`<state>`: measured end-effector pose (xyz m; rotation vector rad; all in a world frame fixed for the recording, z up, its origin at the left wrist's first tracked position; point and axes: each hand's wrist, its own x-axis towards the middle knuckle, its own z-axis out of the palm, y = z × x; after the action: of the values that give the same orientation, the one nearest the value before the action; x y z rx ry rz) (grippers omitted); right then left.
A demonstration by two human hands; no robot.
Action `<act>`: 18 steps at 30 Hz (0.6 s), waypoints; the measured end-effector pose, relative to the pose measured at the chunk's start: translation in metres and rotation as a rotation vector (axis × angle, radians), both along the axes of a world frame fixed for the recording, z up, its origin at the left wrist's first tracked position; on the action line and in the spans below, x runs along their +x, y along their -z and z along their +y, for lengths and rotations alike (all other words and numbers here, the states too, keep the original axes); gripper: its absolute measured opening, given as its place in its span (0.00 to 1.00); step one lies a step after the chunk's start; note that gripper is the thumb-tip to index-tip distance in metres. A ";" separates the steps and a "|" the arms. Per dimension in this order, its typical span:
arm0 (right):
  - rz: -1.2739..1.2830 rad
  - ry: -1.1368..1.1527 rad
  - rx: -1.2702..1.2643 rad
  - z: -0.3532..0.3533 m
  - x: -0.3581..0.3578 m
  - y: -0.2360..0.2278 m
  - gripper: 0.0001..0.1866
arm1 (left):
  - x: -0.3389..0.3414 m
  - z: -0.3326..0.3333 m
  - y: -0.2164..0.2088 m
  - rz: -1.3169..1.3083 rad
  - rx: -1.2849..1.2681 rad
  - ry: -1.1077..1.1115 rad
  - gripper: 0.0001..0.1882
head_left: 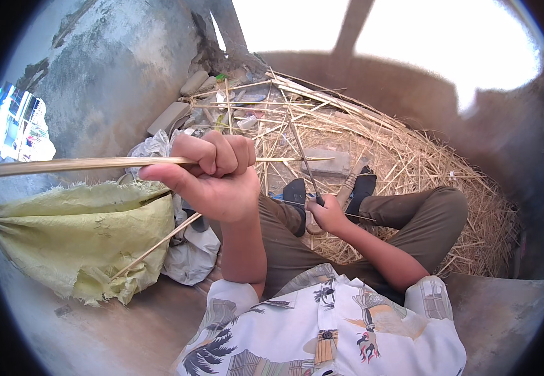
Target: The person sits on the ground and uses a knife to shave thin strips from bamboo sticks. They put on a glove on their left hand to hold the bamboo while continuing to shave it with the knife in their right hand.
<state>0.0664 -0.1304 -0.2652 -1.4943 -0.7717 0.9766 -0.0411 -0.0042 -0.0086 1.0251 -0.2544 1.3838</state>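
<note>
On my remote feed, the left hand (pixel 218 178) is fisted round a long, pale-yellow strip (pixel 65 165), wide left of the knife (pixel 309 173), thin where it crosses the blade. Farther off, the right hand (pixel 329 214) grasps the knife's dark handle; straw (pixel 435 172) lies beyond.

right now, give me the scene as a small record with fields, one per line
left hand: closed around a long, pale, woody strip
right hand: gripping the black handle of a long, thin, dark blade
blade and strip: cross near the strip's thin end; contact unclear
to the left: yellow-green woven sack
in front: pale straw-like shavings, grey rectangular block
</note>
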 end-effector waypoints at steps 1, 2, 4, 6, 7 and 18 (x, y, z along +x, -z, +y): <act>0.222 -0.116 -0.035 -0.002 0.006 -0.009 0.17 | 0.000 0.000 0.001 0.007 -0.002 -0.019 0.35; 0.451 -0.235 -0.064 -0.004 0.010 -0.028 0.18 | -0.004 0.001 0.000 0.021 0.005 -0.041 0.35; 0.813 -0.386 -0.104 -0.010 0.016 -0.050 0.20 | -0.008 0.003 -0.001 0.041 0.011 -0.081 0.35; 0.664 -0.336 -0.065 -0.011 0.009 -0.057 0.18 | -0.009 0.005 -0.002 0.052 0.009 -0.119 0.35; 0.586 -0.303 -0.053 -0.014 0.008 -0.057 0.18 | -0.007 0.005 -0.002 0.050 -0.022 -0.137 0.35; 0.338 0.326 0.038 -0.016 0.064 -0.052 0.14 | -0.014 0.018 -0.010 0.049 -0.174 -0.332 0.32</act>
<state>0.1302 -0.1465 -0.2134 -1.3243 -0.2916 0.9259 -0.0548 0.0134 0.0018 0.9833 0.0767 1.6449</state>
